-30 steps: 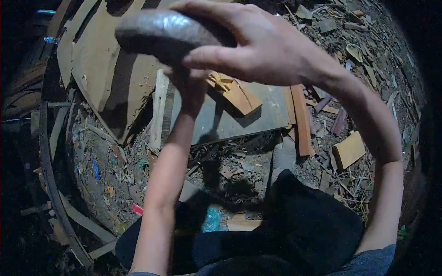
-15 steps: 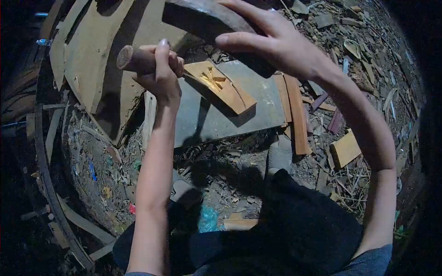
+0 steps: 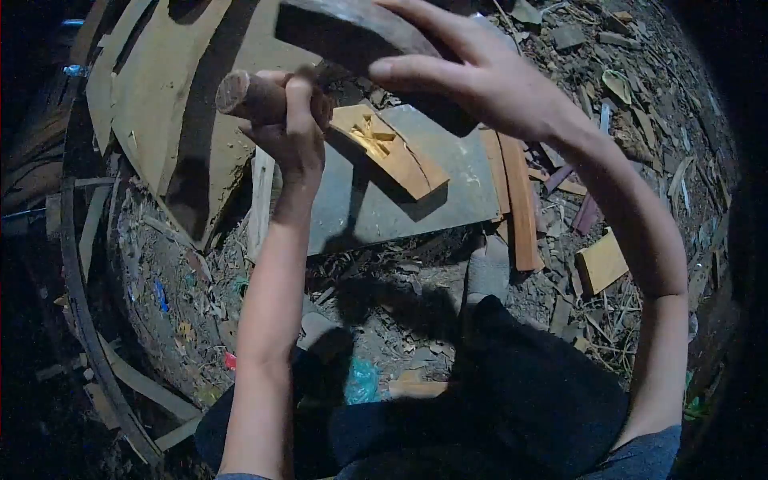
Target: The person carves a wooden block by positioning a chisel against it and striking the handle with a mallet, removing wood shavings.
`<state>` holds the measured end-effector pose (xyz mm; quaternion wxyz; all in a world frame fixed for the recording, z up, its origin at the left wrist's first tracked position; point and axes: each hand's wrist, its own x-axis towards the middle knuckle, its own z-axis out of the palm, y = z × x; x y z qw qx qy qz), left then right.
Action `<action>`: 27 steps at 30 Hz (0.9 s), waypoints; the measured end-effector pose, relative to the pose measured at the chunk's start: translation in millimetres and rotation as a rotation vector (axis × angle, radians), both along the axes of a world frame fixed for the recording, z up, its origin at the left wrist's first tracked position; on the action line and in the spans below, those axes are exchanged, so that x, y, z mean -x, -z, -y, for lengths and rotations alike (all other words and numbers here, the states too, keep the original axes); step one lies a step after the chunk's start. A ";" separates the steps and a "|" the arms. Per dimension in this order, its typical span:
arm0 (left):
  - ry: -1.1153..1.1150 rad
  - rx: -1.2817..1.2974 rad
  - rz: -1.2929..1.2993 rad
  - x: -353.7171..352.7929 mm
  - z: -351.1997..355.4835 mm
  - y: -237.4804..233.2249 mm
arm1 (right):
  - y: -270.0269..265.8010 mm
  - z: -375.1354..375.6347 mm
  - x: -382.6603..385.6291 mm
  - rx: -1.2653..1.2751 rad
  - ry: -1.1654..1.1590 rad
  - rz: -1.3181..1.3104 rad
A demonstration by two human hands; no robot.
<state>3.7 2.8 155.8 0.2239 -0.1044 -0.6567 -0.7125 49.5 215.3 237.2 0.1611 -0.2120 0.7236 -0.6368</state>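
Observation:
My left hand [image 3: 296, 128] is wrapped around the thick round handle of a chisel [image 3: 244, 96], its butt end tilted up toward me. The blade is hidden behind that hand. Just right of it lies a pale yellow wood piece [image 3: 408, 168] with a cross-shaped recess cut near its far end and a dark crack along one side. It rests on a grey flat board [image 3: 344, 212]. Above the board, my right hand [image 3: 496, 88] grips a heavy dark wooden block [image 3: 344, 28], thumb on the near side and fingers over the top.
Large rough timber slabs [image 3: 144, 120] stand at the left. Reddish-brown wood strips [image 3: 522, 208] lie along the board's right side, with a yellow offcut [image 3: 604, 262] further right. Wood scraps and chips litter the ground. A teal plastic bag [image 3: 362, 380] lies between my feet.
My left hand has shifted slightly right with the chisel, and the blade that showed by the carved recess is now out of sight. The right hand and block have barely moved.

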 end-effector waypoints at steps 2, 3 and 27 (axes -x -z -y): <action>0.125 -0.053 0.002 6.1 6.4 9.1 | -9.8 3.6 -4.7 0.068 0.054 -0.083; 0.248 -0.105 0.000 8.7 9.9 14.1 | -16.4 3.1 -6.1 0.059 0.045 -0.112; -0.007 0.540 -0.353 23.9 9.0 34.4 | -30.4 2.1 17.9 0.313 -0.201 -0.754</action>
